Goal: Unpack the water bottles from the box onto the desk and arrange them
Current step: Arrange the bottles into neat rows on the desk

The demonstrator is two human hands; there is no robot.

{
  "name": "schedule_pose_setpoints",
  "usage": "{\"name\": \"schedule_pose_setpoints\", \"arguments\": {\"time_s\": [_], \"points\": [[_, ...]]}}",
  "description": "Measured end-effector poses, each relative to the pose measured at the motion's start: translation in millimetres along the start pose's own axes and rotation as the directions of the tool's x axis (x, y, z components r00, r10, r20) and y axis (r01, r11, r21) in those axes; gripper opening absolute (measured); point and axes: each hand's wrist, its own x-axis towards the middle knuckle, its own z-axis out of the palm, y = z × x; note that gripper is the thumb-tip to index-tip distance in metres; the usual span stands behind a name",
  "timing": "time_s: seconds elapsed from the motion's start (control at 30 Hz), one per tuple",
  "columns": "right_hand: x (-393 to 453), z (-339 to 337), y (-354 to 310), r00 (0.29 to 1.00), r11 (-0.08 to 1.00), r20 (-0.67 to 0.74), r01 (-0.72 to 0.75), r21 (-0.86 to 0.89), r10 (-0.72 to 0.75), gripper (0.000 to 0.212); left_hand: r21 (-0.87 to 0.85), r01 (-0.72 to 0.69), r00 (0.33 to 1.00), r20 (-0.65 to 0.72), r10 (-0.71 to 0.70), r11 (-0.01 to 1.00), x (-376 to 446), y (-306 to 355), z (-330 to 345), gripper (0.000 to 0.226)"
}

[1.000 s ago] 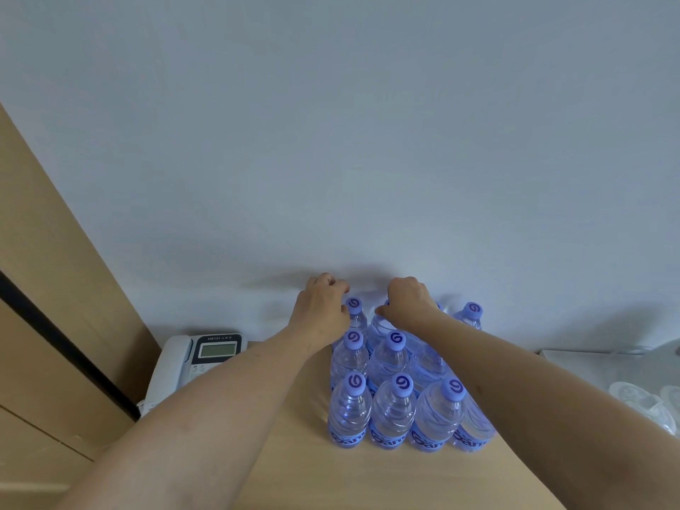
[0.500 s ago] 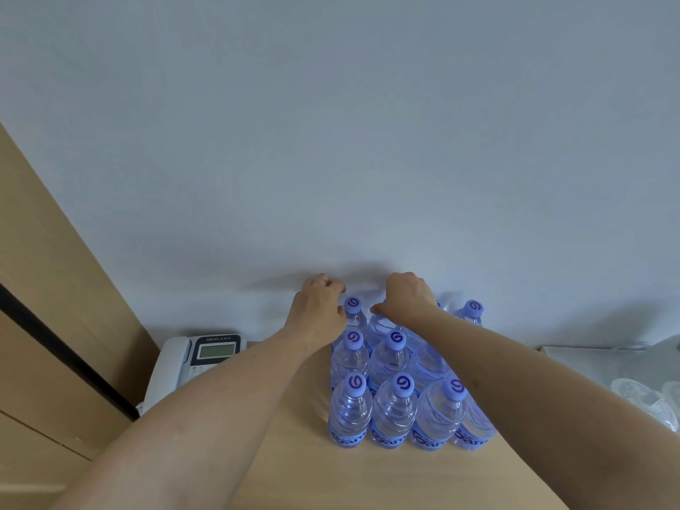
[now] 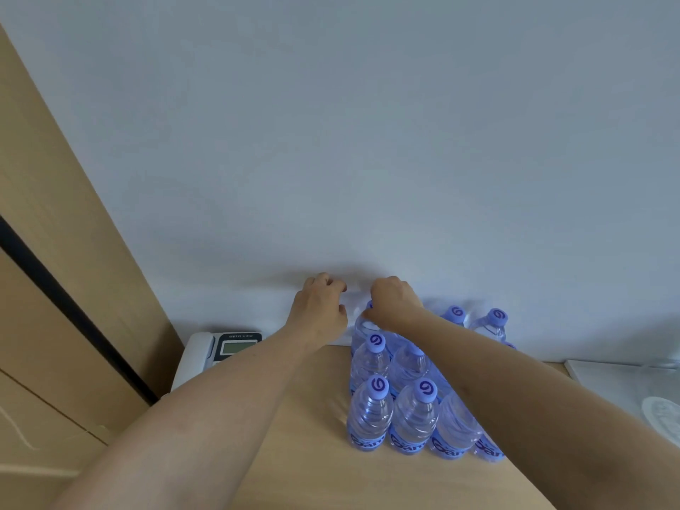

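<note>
Several clear water bottles with purple caps stand in rows on the wooden desk, close to the wall. My right hand curls over the top of the back-left bottle; only a sliver of its cap shows. My left hand has curled fingers pressed to the left side of that same bottle's neck, and the contact is partly hidden. Two more caps show behind my right forearm. The box is out of view.
A white desk phone sits at the back left of the desk, next to a tall wooden cabinet. A white sheet or tray and clear plastic wrap lie at the right. The grey wall rises directly behind the bottles.
Both hands have shifted a little to the left over the back row. My right hand now covers the back-left cap that showed between the hands before.
</note>
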Motion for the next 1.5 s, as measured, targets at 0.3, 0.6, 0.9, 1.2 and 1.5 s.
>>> {"name": "schedule_pose_setpoints", "arguments": {"time_s": [0.3, 0.6, 0.9, 1.2, 1.5], "points": [[-1, -4, -6, 0.996, 0.994, 0.024, 0.086, -0.069, -0.085, 0.038, 0.001, 0.014, 1.000, 0.008, -0.014, 1.000, -6, -12, -3, 0.040], [-4, -2, -4, 0.997, 0.997, 0.026, 0.066, 0.037, -0.067, 0.021, -0.005, 0.006, 1.000, 0.009, -0.006, 1.000, -8, -12, -6, 0.040], [-5, 2, 1, 0.998, 0.998, -0.004, 0.058, 0.016, -0.058, 0.027, 0.007, 0.009, 1.000, 0.024, -0.009, 1.000, -10, -8, -7, 0.040], [-8, 4, -4, 1.000, 1.000, 0.016, 0.017, 0.003, -0.017, 0.015, 0.024, 0.011, 1.000, 0.025, -0.011, 1.000, -13, -4, -8, 0.039], [-29, 3, 6, 0.997, 0.999, -0.080, 0.015, 0.037, -0.012, 0.038, 0.048, -0.035, 0.999, 0.019, 0.034, 0.998, -17, 5, -18, 0.038]]}}
